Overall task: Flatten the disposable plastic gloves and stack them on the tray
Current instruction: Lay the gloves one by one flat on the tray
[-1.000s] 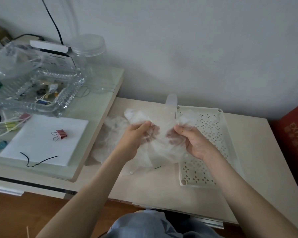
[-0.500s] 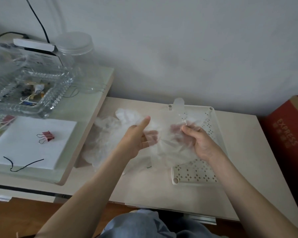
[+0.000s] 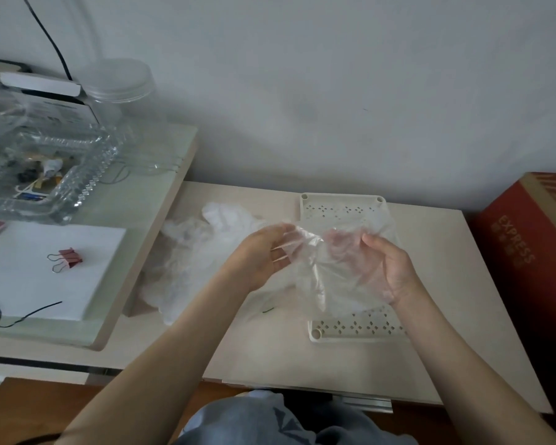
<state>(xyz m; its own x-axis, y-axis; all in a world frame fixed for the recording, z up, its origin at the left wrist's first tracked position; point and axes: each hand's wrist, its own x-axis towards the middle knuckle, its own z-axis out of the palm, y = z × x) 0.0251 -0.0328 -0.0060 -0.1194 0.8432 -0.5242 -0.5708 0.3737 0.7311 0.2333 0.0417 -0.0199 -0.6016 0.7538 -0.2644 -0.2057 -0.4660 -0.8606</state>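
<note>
Plastic glove (image 3: 329, 274), clear and wrinkled, is held up between both hands, over the near left part of the tray and the table beside it. The left hand (image 3: 262, 255) pinches the glove's upper left edge between the thumb and curled fingers. The right hand (image 3: 390, 268) grips the right side: its thumb lies on top of the film and its fingers curl behind it, showing faintly through the plastic. The sheet sags between the two grips and hangs down toward the person.

Under it lies the white tray (image 3: 341, 336), pierced with small holes, with its long side running away from the person. Just left of the tray, a loose heap of more gloves (image 3: 187, 252) lies crumpled on the pale table (image 3: 446, 284). A red cardboard box (image 3: 523, 248) stands at the table's right end.

To the left a higher desk (image 3: 148, 200) carries a white pad (image 3: 29, 284) with a red binder clip (image 3: 68, 259) on it, a glass dish (image 3: 87, 184) of small items and a clear jar (image 3: 119, 88) by the wall.
</note>
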